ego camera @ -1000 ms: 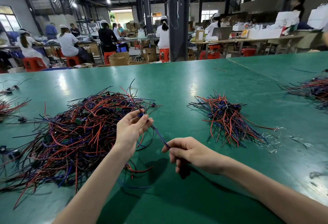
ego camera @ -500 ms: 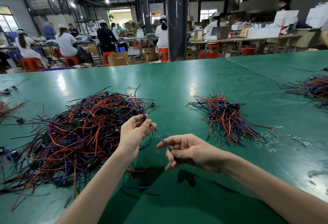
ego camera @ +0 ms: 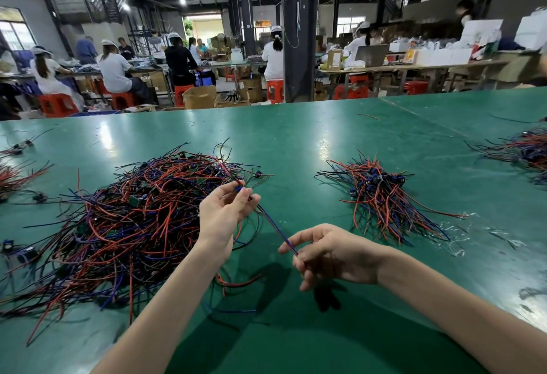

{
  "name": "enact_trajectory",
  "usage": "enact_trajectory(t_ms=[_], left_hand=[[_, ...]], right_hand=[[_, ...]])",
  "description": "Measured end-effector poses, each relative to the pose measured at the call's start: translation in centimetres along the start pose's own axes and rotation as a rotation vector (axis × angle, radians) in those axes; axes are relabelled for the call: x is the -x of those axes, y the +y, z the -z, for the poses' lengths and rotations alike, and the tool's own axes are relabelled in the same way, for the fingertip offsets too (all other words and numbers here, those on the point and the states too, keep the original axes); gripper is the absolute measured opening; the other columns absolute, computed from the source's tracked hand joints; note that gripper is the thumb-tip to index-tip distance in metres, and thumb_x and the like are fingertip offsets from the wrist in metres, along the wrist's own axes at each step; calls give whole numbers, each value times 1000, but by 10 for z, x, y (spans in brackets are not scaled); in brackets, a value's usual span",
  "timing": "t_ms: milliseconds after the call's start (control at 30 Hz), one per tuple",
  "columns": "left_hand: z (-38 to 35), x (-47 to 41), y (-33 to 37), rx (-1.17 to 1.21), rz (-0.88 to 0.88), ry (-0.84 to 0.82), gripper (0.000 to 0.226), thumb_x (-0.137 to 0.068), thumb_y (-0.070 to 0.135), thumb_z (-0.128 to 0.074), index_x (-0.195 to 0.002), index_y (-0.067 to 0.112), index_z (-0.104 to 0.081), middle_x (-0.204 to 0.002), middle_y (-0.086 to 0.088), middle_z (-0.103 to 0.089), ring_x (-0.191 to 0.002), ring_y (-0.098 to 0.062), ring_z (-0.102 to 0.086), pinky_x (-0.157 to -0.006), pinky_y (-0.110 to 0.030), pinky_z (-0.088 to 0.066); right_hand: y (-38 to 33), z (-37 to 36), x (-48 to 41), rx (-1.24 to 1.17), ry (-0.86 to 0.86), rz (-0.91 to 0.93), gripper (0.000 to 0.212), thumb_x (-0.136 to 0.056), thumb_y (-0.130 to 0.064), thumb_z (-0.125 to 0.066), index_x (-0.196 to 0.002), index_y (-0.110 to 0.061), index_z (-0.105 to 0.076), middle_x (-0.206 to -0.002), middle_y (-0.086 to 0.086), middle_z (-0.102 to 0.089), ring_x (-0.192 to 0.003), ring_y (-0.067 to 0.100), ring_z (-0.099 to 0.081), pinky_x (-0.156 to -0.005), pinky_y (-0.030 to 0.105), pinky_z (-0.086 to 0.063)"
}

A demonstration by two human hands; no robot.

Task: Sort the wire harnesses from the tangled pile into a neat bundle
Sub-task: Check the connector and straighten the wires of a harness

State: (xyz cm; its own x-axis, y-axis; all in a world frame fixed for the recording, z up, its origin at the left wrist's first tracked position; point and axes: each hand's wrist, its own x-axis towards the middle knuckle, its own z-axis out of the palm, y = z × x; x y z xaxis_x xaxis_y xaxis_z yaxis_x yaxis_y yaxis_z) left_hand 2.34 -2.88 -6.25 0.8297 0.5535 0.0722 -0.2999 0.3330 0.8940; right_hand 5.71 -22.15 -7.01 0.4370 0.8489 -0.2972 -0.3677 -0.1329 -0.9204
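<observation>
Progress, judged from the layout: early to middle.
- One wire harness (ego camera: 275, 227) was stretched taut between both hands, above the desk (ego camera: 296, 142) and clear of both heaps.
- The left hand (ego camera: 223, 213) was raised at the near edge of the tangled pile (ego camera: 127, 225). Its fingers (ego camera: 242, 199) pinched the harness's blue connector end, the rest loosely curled.
- The right hand (ego camera: 334, 252) pinched the far end of the wires between thumb and curled fingers (ego camera: 307, 258), with the index finger held out nearly straight.
- The neat bundle (ego camera: 381, 199) lay well to the right, connectors gathered at the top and red and blue leads fanned toward the near side. It was much the smaller heap.
- The tangled pile was large and loose, with red, blue and black leads crossing everywhere. Most of the sorting looked undone.
- The harness in hand seemed freed and not yet laid on the bundle.

Surface:
- The green desk was glossy and reflected the ceiling lights.
- Clear plastic scraps (ego camera: 455, 234) lay just beside the bundle's lead tips.
- A further heap of wires (ego camera: 524, 151) sat at the far right edge, and stray harnesses (ego camera: 17, 172) at the far left.
- One loose wire (ego camera: 368, 116) lay near the far side.

Room:
- It was a factory floor with a dark pillar (ego camera: 299, 48) behind the desk.
- Seated workers in white caps (ego camera: 114, 71) were at other benches.
- There were red stools (ego camera: 57, 104) and an open cardboard box (ego camera: 199, 97).
</observation>
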Motion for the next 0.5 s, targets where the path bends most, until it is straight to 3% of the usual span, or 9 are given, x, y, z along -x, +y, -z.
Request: enact_trajectory(t_ms=[133, 300, 500], left_hand=[[-4, 3, 6, 13, -31, 11, 10, -88, -5, -58, -97, 1, -58, -87, -14, -65, -65, -17, -70, -63, -19, -56], [-7, 6, 8, 29, -50, 15, 9, -88, -5, -58, -93, 2, -61, -84, -12, -67, -66, -19, -70, -64, -20, -56], [-2, 2, 9, 67, -6, 37, 8, -89, -5, -56, -88, 2, -60, -86, -13, -64, -65, -16, -70, -63, -18, -55]], right_hand=[[-2, 7, -2, 19, 122, -40, 29, -88, 14, -33, -98, 5, -59, -59, 8, -55, -41, 14, -51, -48, 26, -53], [0, 10, -6, 182, 248, 11, 27, -87, 16, -33, -91, 6, -58, -57, 8, -54, -39, 12, -48, -53, 33, -58], [-5, 10, 6, 380, 66, 139, 22, -96, 7, -40, -96, -6, -57, -66, 3, -57, -50, 9, -50, -58, 25, -52]])
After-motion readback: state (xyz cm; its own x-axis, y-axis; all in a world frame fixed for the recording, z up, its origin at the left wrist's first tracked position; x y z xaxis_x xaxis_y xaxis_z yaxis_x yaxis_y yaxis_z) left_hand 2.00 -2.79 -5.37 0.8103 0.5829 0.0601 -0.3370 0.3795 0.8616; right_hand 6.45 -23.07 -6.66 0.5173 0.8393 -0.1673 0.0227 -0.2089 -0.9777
